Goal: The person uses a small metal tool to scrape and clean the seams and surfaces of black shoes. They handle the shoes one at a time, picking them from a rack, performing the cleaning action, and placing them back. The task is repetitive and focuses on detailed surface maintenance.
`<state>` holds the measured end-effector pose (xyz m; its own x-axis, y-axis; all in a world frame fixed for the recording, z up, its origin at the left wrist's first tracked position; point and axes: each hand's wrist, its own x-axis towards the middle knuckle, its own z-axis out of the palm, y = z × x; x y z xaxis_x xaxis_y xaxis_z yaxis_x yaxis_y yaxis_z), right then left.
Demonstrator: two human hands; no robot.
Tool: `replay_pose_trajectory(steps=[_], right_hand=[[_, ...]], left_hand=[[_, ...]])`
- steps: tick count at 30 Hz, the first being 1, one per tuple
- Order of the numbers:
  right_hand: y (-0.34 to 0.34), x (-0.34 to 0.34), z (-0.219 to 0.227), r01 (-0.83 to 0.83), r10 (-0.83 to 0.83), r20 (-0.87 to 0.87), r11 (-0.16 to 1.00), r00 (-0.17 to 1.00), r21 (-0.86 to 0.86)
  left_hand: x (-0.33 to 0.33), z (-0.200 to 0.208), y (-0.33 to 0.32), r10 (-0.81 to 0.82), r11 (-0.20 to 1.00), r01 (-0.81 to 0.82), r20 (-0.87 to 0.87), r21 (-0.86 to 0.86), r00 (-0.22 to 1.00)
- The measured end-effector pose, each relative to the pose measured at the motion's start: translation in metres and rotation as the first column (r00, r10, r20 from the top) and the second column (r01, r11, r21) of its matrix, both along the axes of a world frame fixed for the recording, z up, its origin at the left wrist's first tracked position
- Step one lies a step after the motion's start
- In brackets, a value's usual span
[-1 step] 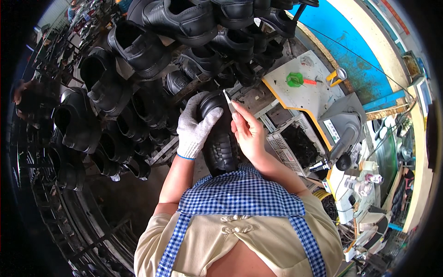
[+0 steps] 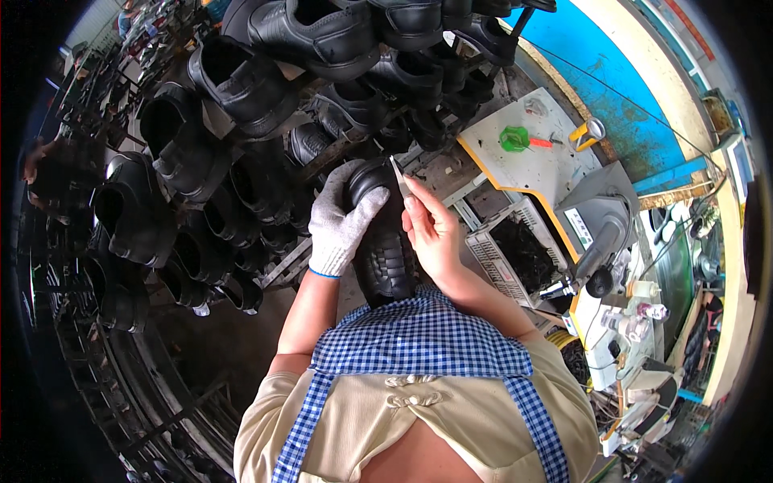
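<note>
A black shoe (image 2: 385, 266) with a woven-pattern upper is held upright before my body, its lower end against the checked apron (image 2: 427, 330). My left hand (image 2: 342, 221), in a grey-white knit glove with a blue cuff edge, is closed round the shoe's upper end, thumb across it. My bare right hand (image 2: 432, 229) pinches a slim knife (image 2: 399, 175) with a narrow silver blade. The blade's tip points up and lies beside the shoe's far right edge; whether it touches is too small to tell.
Racks of black shoes (image 2: 241, 84) fill the left and far side. At the right are a grey-white worktable (image 2: 523, 153) with a green-and-orange tool (image 2: 515, 139) and yellow can (image 2: 587, 134), a crate (image 2: 483, 249) of dark scraps, and a grey machine (image 2: 604, 225).
</note>
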<state>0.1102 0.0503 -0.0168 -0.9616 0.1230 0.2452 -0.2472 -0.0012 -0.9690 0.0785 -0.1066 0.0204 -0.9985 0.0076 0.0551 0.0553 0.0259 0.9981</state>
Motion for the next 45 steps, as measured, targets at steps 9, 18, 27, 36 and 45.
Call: replay_pose_trajectory(steps=[9, 18, 27, 36, 45], right_hand=[[0.06, -0.019, 0.056, -0.019, 0.171, -0.189, 0.787, 0.967, 0.616], [0.083, -0.014, 0.135, 0.176, 0.282, -0.326, 0.45, 0.902, 0.876], [0.087, -0.004, 0.133, 0.198, 0.273, -0.325, 0.405, 0.905, 0.893], [0.097, -0.004, 0.1, 0.174, 0.098, -0.333, 0.699, 0.938, 0.694], [0.134, 0.054, 0.042, -0.139, 0.127, 0.067, 0.742, 0.99, 0.656]], left_hand=[[-0.013, 0.01, -0.015, -0.123, 0.972, 0.123, -0.009, 0.202, 0.992], [-0.02, 0.045, -0.016, -0.337, 0.921, 0.33, -0.003, 0.209, 0.942], [-0.013, 0.048, -0.004, -0.353, 0.929, 0.352, -0.013, 0.113, 0.936], [-0.013, 0.048, -0.007, -0.39, 0.902, 0.383, -0.005, 0.201, 0.921], [-0.046, -0.008, -0.015, -0.118, 0.561, 0.018, 0.059, 0.828, 0.991]])
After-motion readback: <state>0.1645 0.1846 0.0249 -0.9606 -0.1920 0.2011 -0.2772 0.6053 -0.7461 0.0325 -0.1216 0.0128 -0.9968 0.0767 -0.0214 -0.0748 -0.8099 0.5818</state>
